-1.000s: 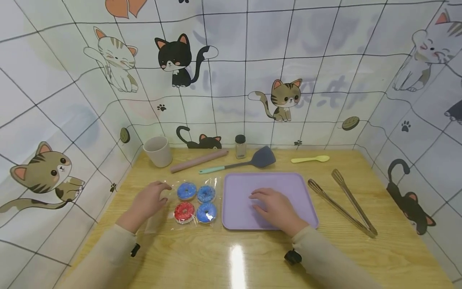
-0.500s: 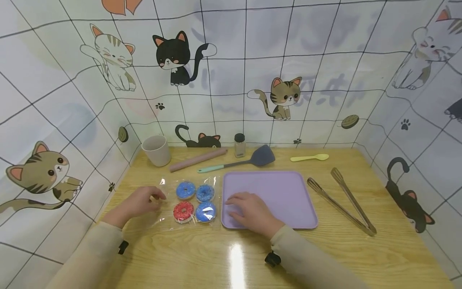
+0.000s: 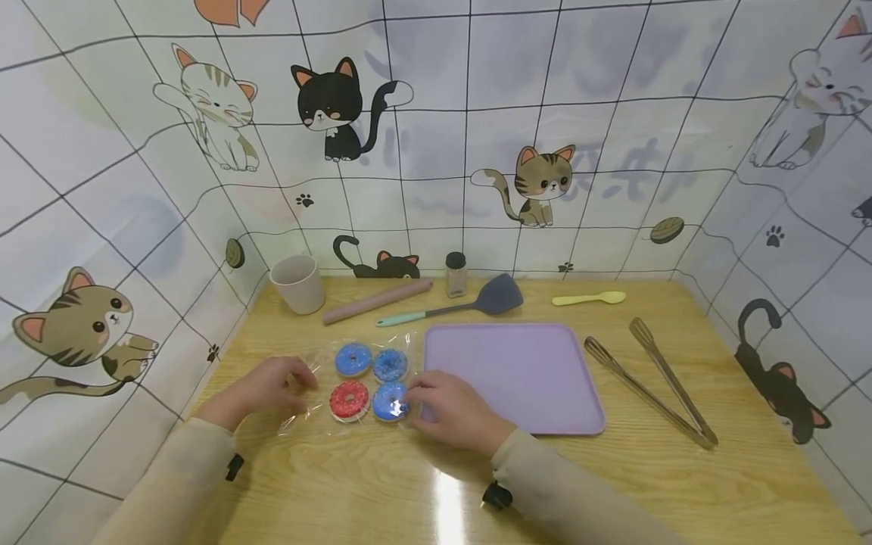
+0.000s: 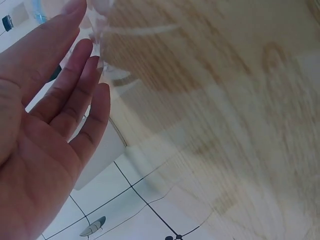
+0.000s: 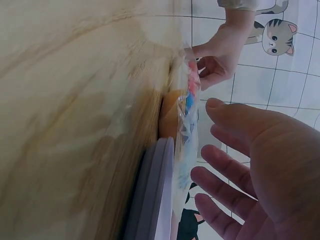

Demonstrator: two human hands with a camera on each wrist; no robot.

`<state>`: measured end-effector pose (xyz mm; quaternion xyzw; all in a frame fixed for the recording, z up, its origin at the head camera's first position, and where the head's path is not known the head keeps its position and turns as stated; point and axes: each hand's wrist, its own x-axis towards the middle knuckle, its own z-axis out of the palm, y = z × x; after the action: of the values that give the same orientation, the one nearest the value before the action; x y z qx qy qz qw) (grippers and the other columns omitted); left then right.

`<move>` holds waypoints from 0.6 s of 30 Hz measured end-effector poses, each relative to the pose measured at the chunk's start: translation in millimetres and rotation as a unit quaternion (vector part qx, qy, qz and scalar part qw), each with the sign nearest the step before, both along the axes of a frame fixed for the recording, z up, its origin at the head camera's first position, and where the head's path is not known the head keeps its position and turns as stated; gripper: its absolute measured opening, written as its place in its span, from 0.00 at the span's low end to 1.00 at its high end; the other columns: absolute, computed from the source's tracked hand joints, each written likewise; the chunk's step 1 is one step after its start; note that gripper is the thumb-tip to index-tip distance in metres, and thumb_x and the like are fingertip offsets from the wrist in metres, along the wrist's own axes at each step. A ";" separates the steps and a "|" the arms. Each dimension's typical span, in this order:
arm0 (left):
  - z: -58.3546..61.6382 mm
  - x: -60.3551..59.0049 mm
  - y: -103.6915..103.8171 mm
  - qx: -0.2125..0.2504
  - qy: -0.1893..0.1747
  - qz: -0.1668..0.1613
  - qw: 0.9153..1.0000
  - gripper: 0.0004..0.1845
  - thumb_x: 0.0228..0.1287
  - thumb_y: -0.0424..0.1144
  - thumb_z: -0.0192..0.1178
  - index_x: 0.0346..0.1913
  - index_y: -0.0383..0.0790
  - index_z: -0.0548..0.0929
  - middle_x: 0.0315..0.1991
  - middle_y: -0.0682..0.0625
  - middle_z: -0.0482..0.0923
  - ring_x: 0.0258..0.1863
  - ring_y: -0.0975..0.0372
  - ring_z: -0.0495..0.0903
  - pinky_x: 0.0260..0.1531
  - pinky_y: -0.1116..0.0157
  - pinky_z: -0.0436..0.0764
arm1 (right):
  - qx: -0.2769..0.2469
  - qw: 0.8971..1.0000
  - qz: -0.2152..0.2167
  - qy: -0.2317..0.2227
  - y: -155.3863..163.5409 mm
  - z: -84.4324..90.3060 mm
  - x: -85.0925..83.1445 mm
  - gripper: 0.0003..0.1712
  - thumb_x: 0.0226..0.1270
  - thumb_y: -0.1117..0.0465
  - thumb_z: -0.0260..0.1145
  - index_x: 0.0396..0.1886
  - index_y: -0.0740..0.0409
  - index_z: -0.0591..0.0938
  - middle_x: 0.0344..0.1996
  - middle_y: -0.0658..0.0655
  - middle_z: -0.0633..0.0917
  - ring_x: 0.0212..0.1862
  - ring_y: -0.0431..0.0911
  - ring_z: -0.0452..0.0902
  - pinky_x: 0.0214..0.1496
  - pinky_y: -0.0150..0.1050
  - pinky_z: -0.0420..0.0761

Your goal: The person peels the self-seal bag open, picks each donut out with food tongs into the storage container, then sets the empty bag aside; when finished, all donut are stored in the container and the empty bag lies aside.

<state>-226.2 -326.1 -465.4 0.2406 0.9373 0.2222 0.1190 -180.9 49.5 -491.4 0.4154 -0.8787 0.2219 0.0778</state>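
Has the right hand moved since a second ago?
Yes. The right hand slid left off the purple tray, and now sits at its left edge beside the bag of donuts.

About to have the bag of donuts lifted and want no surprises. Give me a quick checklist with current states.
1. Left hand at the bag's left edge: ok, fingers touch the plastic, no firm grip seen.
2. Right hand at the bag's right edge: ok, fingers straight, not closed on it.
3. Donut bag flat on the table, four donuts inside: ok.
4. Bag sealed: cannot tell.
5. Purple tray bare beside the bag: ok.
6. Tongs and spatula away from both hands: ok.
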 end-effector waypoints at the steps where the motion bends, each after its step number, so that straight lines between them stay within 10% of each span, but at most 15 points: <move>1: -0.2 -0.4 0.5 0.001 0.001 -0.001 1.000 0.16 0.48 0.36 0.82 0.42 0.42 0.90 0.43 0.49 0.86 0.45 0.55 0.83 0.47 0.55 0.83 | 0.003 1.000 0.002 -0.004 -2.1 0.1 0.5 0.16 0.64 0.49 0.76 0.49 0.45 0.89 0.47 0.44 0.85 0.51 0.40 0.81 0.56 0.36 0.82; 18: -4.4 -0.9 3.4 0.000 -0.005 0.001 1.000 0.17 0.46 0.32 0.81 0.41 0.40 0.89 0.42 0.49 0.84 0.46 0.52 0.83 0.53 0.47 0.82 | 0.073 0.997 0.002 -0.006 -20.0 6.1 6.1 0.13 0.57 0.48 0.79 0.42 0.41 0.89 0.39 0.41 0.81 0.42 0.35 0.76 0.47 0.30 0.78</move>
<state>-227.1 -322.7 -469.8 0.2390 0.9369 0.2233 0.1235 -174.8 29.5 -485.3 0.4206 -0.8921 0.1601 0.0412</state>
